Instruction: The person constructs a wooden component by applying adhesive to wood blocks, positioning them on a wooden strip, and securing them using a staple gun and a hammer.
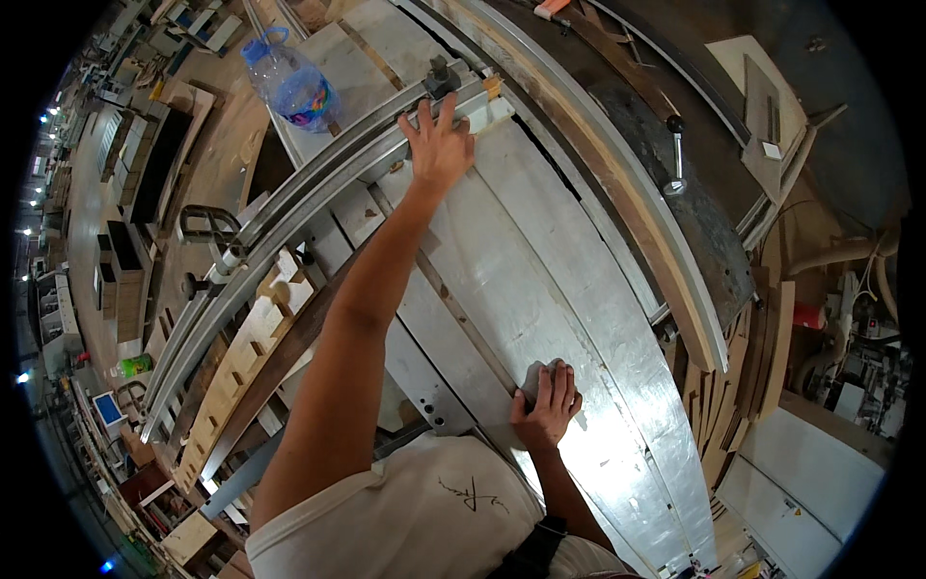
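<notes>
Metal table, ctr of frame: smooth silvery panels w/ long seams, a few rusty marks, bright glare lower ctr. Metal rail, straight-sided w/ lengthwise grooves, runs diag. from lower L to top ctr; black knob sits near its upper end. Wood strip, tan & long, looks curved thru the lens, R of ctr beside a grey metal bar. Notched board, pale wood w/ small blocks, lower L. Clear plastic bottle, bluish, w/ loop handle, upper L. Shiny crank w/ black ball end, upper R.

Hands well apart. L hand, top ctr: arm stretched far fwd, elbow slightly bent, palm down, fingers spread on the rail's upper end; gripping or just resting, can't tell. R hand, lower ctr: forearm short in view, fingers bent & close tog. on the table; can't tell if anything's under them.
</notes>
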A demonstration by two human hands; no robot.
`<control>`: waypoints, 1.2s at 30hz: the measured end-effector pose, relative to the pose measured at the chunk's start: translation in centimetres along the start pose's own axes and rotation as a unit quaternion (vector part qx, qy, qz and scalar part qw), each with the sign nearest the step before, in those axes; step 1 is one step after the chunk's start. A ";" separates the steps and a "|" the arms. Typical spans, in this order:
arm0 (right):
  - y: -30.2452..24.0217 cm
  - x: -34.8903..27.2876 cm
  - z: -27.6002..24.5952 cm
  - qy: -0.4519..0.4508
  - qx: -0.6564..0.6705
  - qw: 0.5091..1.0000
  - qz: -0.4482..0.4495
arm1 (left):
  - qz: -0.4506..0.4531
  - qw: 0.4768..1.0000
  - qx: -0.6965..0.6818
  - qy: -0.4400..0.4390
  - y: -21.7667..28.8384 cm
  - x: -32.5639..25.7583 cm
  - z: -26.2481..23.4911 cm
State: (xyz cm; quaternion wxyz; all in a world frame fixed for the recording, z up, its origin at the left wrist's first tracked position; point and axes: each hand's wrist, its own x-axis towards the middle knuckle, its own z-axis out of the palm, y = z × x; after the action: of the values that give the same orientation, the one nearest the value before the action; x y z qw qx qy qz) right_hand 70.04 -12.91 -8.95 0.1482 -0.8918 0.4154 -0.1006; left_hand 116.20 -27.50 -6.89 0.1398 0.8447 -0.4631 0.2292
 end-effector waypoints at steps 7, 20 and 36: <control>-0.1 0.0 -0.3 -0.014 -0.006 1.000 0.024 | 0.013 1.000 0.004 -0.019 -0.4 -0.3 0.0; -0.2 0.2 -0.6 -0.027 0.006 0.999 0.031 | 0.035 0.997 -0.002 -0.076 -0.9 -0.6 -1.5; -0.2 0.1 -0.4 -0.025 -0.004 0.999 0.031 | 0.027 0.999 -0.012 -0.028 -1.0 -0.8 -0.2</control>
State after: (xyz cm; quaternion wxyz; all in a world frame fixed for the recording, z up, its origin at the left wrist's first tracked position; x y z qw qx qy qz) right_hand 70.13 -12.91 -8.52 0.1580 -0.8813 0.4396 -0.0720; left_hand 116.61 -26.33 -7.13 0.1310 0.8363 -0.4919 0.2035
